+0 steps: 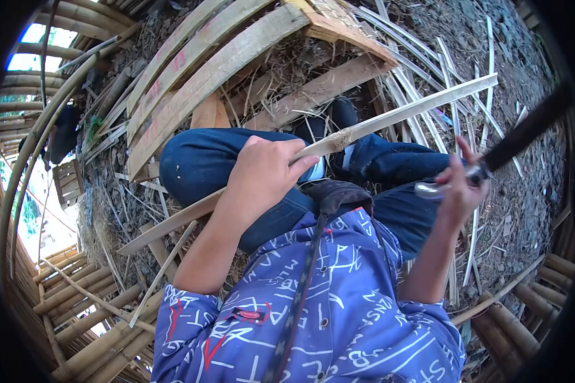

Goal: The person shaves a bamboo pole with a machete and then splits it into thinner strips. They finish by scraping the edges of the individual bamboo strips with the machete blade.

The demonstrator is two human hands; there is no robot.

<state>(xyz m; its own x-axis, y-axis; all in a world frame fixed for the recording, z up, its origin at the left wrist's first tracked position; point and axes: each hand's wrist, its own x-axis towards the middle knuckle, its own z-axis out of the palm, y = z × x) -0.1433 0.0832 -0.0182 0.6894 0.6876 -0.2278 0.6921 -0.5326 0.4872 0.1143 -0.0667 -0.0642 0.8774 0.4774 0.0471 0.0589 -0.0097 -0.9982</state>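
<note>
A long split bamboo strip (pixel 421 110) lies slantwise across my lap, from the lower left up to the upper right. My left hand (pixel 265 167) is closed round it near its middle, just left of a rough node. On the right, my right hand (pixel 463 185) grips the handle of a large knife (pixel 524 131), whose dark blade points up and to the right. The blade is apart from the strip. Part of the handle is hidden by my fingers.
In front of my legs stands a wooden pallet (pixel 287 96) of pale slats with dry shavings in it. Thin bamboo strips (pixel 428 127) are scattered over the ground (pixel 517 210). Bamboo pole walls (pixel 83 300) rise at both sides.
</note>
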